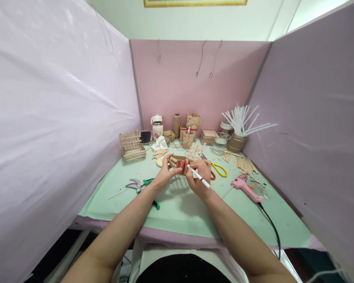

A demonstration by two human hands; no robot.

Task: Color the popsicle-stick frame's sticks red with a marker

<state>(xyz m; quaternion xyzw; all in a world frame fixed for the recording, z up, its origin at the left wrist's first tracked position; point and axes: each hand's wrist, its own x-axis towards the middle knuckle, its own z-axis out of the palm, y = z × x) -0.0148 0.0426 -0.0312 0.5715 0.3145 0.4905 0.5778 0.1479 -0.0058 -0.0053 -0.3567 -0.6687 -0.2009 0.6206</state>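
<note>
My left hand (164, 173) is closed on the left side of a small wooden stick piece (174, 162), which has red-coloured parts towards its right. In my right hand (201, 173) is a white marker (201, 179), its tip touching or very near the red part. The piece is held above the middle of the table. Scissors with a yellow handle (220, 169) lie just beyond my right hand. Green-handled pruning shears (138, 184) rest to the left, partly hidden under my left forearm.
A pink glue gun (246, 188) with a black cord lies right. Along the back stand a stick rack (133, 147), a white jar (157, 127), twine (177, 125), a water bowl (220, 143) and a pot of white glue sticks (237, 142). Loose wooden sticks (245, 164) lie back right.
</note>
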